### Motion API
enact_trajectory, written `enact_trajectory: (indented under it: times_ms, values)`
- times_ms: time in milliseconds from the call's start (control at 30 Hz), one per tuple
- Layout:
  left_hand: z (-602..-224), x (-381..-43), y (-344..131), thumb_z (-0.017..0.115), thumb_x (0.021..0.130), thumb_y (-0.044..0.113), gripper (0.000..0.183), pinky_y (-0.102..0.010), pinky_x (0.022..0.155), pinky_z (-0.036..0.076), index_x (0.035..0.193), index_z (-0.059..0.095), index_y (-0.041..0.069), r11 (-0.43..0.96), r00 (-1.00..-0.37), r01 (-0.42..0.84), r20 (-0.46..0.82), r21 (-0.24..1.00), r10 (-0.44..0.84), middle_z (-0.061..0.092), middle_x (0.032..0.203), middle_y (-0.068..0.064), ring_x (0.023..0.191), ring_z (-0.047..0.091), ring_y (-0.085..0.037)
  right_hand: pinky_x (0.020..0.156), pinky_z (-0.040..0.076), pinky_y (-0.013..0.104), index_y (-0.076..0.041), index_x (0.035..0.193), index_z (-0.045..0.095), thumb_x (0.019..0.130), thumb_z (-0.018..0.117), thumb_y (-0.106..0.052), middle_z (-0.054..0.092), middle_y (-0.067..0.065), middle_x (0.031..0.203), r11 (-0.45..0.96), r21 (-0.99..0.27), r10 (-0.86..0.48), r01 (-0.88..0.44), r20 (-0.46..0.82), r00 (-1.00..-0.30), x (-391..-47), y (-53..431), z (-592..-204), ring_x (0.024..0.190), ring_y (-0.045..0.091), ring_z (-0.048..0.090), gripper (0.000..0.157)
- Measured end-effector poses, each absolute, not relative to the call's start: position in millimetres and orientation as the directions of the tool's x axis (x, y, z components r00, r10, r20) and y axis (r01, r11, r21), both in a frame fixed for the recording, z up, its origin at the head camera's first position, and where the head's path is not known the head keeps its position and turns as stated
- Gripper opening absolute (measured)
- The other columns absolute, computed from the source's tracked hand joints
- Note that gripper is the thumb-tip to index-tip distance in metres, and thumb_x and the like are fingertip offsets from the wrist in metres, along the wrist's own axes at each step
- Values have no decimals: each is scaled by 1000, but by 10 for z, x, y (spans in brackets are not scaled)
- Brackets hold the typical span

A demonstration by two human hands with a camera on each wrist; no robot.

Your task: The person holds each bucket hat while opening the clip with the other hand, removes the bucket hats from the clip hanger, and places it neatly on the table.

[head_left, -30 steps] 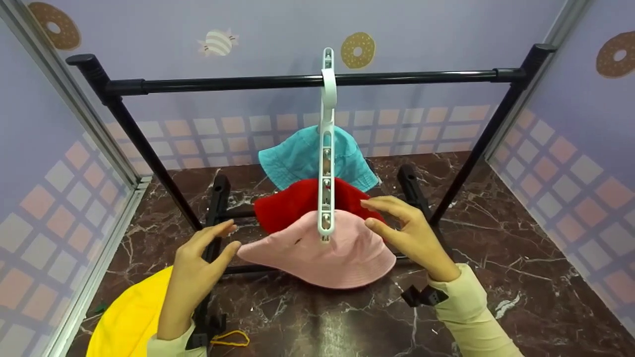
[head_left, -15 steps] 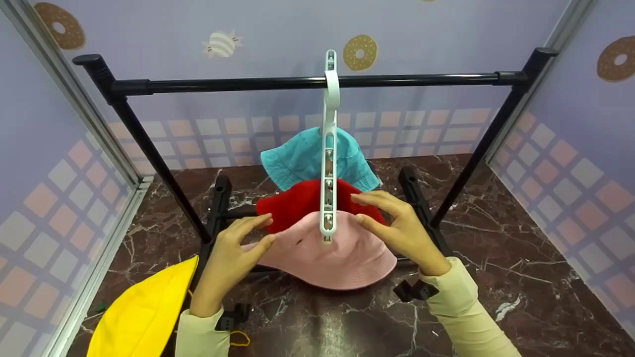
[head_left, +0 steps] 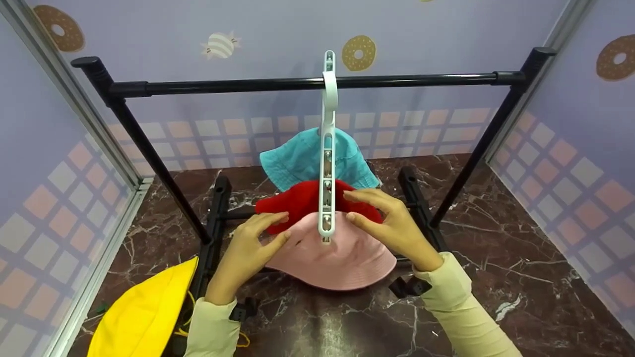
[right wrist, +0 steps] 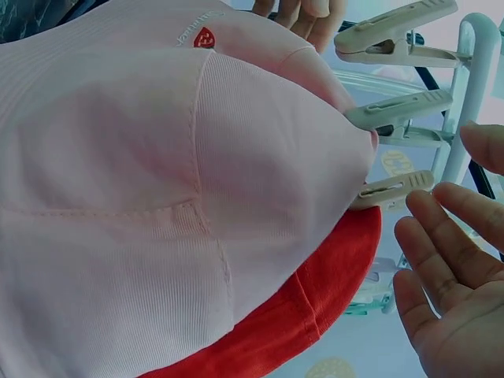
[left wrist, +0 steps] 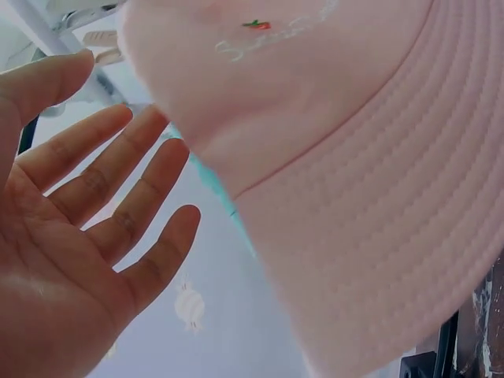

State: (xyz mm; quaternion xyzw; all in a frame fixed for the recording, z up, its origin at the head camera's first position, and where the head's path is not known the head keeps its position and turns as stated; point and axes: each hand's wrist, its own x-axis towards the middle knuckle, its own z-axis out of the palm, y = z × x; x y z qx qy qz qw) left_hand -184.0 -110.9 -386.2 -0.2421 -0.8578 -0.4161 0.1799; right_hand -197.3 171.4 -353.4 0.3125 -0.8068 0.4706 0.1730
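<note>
The white hanger (head_left: 328,126) hangs from the black rail (head_left: 223,86) and carries three hats in line: the pink hat (head_left: 337,263) nearest, the red hat (head_left: 292,198) behind it, the blue hat (head_left: 292,166) at the rear. The left hand (head_left: 250,255) and right hand (head_left: 394,230) flank the pink hat, fingers extended and released. Fingertip contact with the fabric cannot be confirmed. The right hand is near the clips (right wrist: 405,109). The yellow hat (head_left: 144,307) lies at left on the surface (head_left: 496,297).

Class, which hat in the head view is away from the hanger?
The yellow hat, lower left; the turquoise hat, red hat and pink hat line up along the white hanger.
</note>
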Motion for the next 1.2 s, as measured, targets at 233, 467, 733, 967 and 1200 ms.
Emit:
enact_trajectory:
  times_ms: [233, 467, 733, 967, 1200]
  values:
    - [-3834, -1893, -998, 71, 87, 24, 36, -42, 97, 49, 116, 69, 4, 537, -809, 582, 500, 611, 308, 69, 114, -8, 109, 61, -24, 105, 43, 37, -7, 120, 67, 85, 73, -15, 67, 5, 120, 350, -654, -362, -670, 565, -741, -1990, 1644, -3526, 117, 18, 59, 36]
    - [-3861, -1958, -897, 71, 87, 22, 34, -41, 95, 50, 115, 69, 3, 525, -783, 618, 517, 585, 346, 70, 111, -8, 106, 62, -24, 105, 44, 32, -7, 124, 65, 86, 72, -16, 66, 5, 122, 314, -657, -388, -686, 570, -724, -2013, 1564, -3548, 120, 18, 57, 39]
    - [-3865, -1993, -804, 70, 88, 25, 29, -39, 90, 52, 111, 70, 6, 514, -754, 651, 554, 559, 353, 71, 107, -6, 101, 64, -22, 102, 46, 32, -2, 123, 64, 86, 71, -10, 65, 9, 121, 248, -698, -379, -672, 569, -730, -2015, 1508, -3544, 119, 19, 57, 39]
    - [-3866, -2001, -753, 69, 89, 25, 31, -37, 93, 52, 113, 69, 5, 492, -760, 647, 548, 583, 351, 70, 109, -7, 104, 64, -21, 98, 49, 40, 1, 125, 62, 86, 71, -7, 64, 12, 122, 231, -719, -377, -656, 556, -741, -2024, 1477, -3542, 115, 18, 57, 40]
    - [-3859, -2010, -698, 69, 89, 22, 32, -38, 98, 48, 116, 67, 5, 466, -765, 643, 540, 607, 351, 68, 114, -6, 110, 61, -22, 99, 49, 39, 4, 125, 61, 84, 71, -3, 63, 15, 124, 241, -735, -366, -633, 535, -761, -2029, 1446, -3508, 118, 21, 56, 42]
